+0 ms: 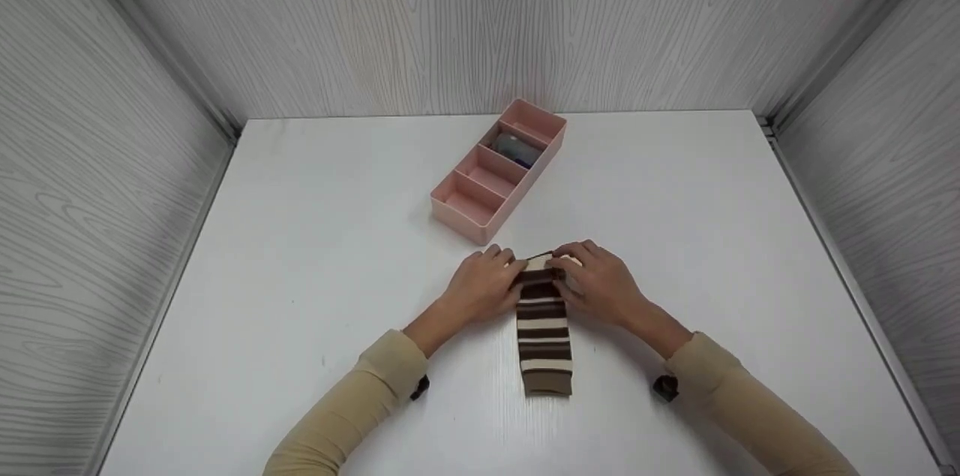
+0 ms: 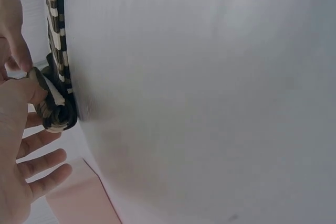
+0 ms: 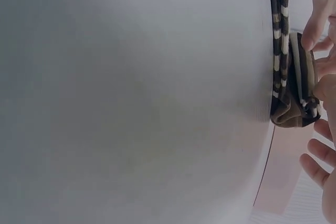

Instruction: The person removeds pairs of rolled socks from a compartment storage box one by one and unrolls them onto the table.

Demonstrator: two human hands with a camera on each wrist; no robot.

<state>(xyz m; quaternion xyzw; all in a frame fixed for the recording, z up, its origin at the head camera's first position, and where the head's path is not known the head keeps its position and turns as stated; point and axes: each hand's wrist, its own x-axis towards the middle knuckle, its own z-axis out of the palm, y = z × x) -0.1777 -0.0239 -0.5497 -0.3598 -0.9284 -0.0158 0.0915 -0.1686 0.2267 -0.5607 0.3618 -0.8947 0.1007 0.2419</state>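
Observation:
A pair of brown-and-cream striped socks [image 1: 544, 341] lies lengthwise on the table, cuff end toward me. The far end is curled into a roll, seen as a coil in the left wrist view, where the socks [image 2: 59, 119] show layered edges. My left hand [image 1: 484, 286] pinches the roll's left side between thumb and index finger, the other fingers spread out. On the opposite side my right hand [image 1: 601, 284] pinches the roll too. In the right wrist view, the socks [image 3: 304, 72] have one folded part standing up under the thumbs.
A pink divided box [image 1: 459, 222] stands at an angle just beyond the hands. One of its compartments holds a grey item [image 1: 516, 149]. Wood-grain panels [image 1: 480, 25] enclose the white table [image 1: 330, 221] at the back and both sides.

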